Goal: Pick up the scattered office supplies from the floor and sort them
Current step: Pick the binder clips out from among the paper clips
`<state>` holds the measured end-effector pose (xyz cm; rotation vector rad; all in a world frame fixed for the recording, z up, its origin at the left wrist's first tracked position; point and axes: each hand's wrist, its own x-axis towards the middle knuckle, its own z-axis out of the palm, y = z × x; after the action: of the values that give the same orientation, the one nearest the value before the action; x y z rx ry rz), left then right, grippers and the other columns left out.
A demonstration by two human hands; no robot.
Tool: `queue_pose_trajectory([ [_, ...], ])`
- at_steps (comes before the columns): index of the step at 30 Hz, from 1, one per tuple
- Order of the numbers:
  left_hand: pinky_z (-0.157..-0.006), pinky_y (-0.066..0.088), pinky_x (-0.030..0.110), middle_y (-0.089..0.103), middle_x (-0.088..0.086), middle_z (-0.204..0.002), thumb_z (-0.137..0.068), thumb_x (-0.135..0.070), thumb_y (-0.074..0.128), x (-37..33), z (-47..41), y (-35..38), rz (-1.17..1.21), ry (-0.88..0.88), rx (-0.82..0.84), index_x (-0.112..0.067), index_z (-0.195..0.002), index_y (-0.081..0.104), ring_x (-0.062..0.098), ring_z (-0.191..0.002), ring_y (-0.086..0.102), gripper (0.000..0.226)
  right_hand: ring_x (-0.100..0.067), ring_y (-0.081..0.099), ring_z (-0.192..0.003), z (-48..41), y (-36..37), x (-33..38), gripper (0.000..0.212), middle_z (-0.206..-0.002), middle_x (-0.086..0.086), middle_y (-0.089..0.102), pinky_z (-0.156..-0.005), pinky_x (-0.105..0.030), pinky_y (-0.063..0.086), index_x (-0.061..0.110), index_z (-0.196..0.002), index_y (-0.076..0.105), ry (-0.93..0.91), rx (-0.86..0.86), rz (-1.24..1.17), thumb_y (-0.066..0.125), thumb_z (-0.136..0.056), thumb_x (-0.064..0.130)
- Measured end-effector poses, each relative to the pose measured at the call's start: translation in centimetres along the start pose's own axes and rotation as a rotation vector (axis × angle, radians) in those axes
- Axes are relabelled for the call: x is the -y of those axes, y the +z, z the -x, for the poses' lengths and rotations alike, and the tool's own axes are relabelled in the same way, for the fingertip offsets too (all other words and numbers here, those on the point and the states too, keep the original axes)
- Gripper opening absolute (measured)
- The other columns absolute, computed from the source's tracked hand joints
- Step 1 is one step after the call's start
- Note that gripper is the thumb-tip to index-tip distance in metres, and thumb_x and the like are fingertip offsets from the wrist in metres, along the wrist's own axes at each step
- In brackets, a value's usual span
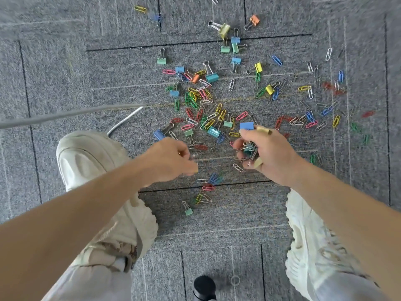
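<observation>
— So, what are the two hands doing?

— Right hand (267, 153) is curled into a loose cup around a bunch of binder clips (249, 149), silver handles poking out between the fingers. A blue binder clip (246, 126) sits at its fingertips, pinched at the top of the bundle as far as I can tell. Tan tape wraps two of its fingers.

— And the left?

— Left hand (171, 158) has its fingers drawn together, tips pressed as in a pinch, pointed toward the right hand. Something small glints at the tips, but it is too blurred to name.

— Where is the rest of the stuff?

— Spread over the grey carpet (65, 72). The thickest heap of coloured paper clips (204, 109) lies just beyond both hands. A teal binder clip (213, 131) rests between the hands and slightly beyond them, and a dark blue one (158, 135) lies just beyond the left hand. Further out past the right hand are a large yellow binder clip (224, 30) and an orange one (254, 20).

— Anything on the near side?

— A few paper clips below the gap between the hands, then a small green binder clip (188, 210) nearer the person. A pale shoe (91, 161) sits under the left forearm, another (308, 240) under the right forearm.

— Anything to the right of the right hand?

— More loose paper clips, thinner, several blurred.
</observation>
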<state>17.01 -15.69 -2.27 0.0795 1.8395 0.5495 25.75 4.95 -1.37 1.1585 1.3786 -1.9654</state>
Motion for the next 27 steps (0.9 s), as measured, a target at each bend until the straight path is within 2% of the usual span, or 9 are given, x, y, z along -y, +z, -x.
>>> queue_pose_trajectory([
  [3, -0.044, 0.032, 0.020, 0.074, 0.009, -0.075, -0.086, -0.006, 0.070, -1.0, -0.1, -0.6, 0.404, -0.083, 0.112, -0.009, -0.089, 0.056, 0.006, -0.043, 0.041, 0.015, -0.020, 0.052, -0.062, -0.2, -0.3, 0.2, 0.011, -0.072, -0.006, 0.058, -0.051, -0.027, 0.032, 0.016, -0.088, 0.054, 0.035, 0.019, -0.149, 0.052, -0.098, 0.013],
  [5, -0.044, 0.030, 0.020, 0.072, 0.011, -0.076, -0.087, -0.002, 0.067, -1.4, 0.1, -1.0, 0.540, -0.102, 0.207, -0.008, -0.096, 0.057, 0.007, -0.047, 0.038, 0.014, -0.020, 0.051, -0.061, -0.2, -0.4, 0.2, 0.010, -0.070, -0.007, 0.056, -0.048, -0.025, 0.031, 0.015, -0.090, 0.052, 0.044, 0.057, -0.223, 0.050, -0.098, 0.009],
  [8, -0.043, 0.028, 0.017, 0.066, 0.011, -0.075, -0.092, 0.001, 0.059, -1.6, 0.2, -0.9, 0.680, -0.125, 0.350, -0.013, -0.122, 0.059, 0.008, -0.051, 0.037, 0.033, -0.018, 0.048, -0.059, -0.2, -0.8, 0.1, 0.022, -0.067, -0.007, 0.053, -0.048, -0.025, 0.030, 0.013, -0.109, 0.056, 0.037, 0.086, -0.273, 0.043, -0.096, 0.001],
  [10, -0.043, 0.027, 0.017, 0.061, 0.009, -0.074, -0.094, 0.002, 0.053, -1.9, 0.2, -0.6, 0.782, -0.137, 0.412, -0.012, -0.129, 0.058, 0.008, -0.054, 0.036, 0.038, -0.015, 0.046, -0.058, -0.2, -1.2, 0.0, 0.035, -0.065, -0.005, 0.051, -0.048, -0.024, 0.032, 0.014, -0.121, 0.058, 0.054, 0.101, -0.347, 0.039, -0.094, 0.002],
  [14, -0.039, 0.029, 0.014, 0.050, 0.005, -0.071, -0.085, 0.001, 0.046, -3.1, -0.1, 0.0, 0.971, -0.112, 0.518, 0.000, -0.116, 0.066, 0.008, -0.054, 0.034, 0.036, -0.016, 0.046, -0.065, 0.0, -2.3, 0.1, 0.031, -0.064, -0.002, 0.050, -0.051, -0.022, 0.037, 0.011, -0.110, 0.061, 0.072, 0.141, -0.562, 0.041, -0.087, 0.008],
  [17, -0.040, 0.033, 0.015, 0.048, 0.006, -0.070, -0.079, 0.000, 0.042, -4.2, -0.5, 0.3, 1.079, -0.107, 0.534, 0.000, -0.097, 0.070, 0.009, -0.054, 0.037, 0.033, -0.020, 0.050, -0.071, 0.0, -3.3, 0.0, 0.033, -0.069, -0.004, 0.051, -0.055, -0.024, 0.042, 0.010, -0.103, 0.064, 0.072, 0.152, -0.693, 0.043, -0.078, 0.012],
  [22, -0.047, 0.051, 0.026, 0.053, 0.011, -0.077, -0.073, -0.004, 0.038, -5.4, -1.0, 0.7, 1.184, -0.075, 0.528, -0.007, -0.086, 0.054, 0.016, -0.060, 0.049, 0.021, -0.024, 0.051, -0.076, 0.3, -4.6, -0.5, 0.028, -0.076, -0.008, 0.053, -0.061, -0.028, 0.047, 0.007, -0.090, 0.065, 0.096, 0.160, -0.810, 0.042, -0.077, 0.016],
  [27, -0.054, 0.055, 0.031, 0.055, 0.013, -0.082, -0.076, -0.011, 0.036, -6.4, -1.7, 1.4, 1.223, -0.009, 0.477, -0.009, -0.081, 0.052, 0.019, -0.066, 0.052, 0.017, -0.032, 0.056, -0.092, 0.7, -5.4, -1.0, 0.022, -0.079, -0.011, 0.057, -0.067, -0.032, 0.051, 0.007, -0.075, 0.064, 0.132, 0.177, -0.820, 0.045, -0.073, 0.018],
])
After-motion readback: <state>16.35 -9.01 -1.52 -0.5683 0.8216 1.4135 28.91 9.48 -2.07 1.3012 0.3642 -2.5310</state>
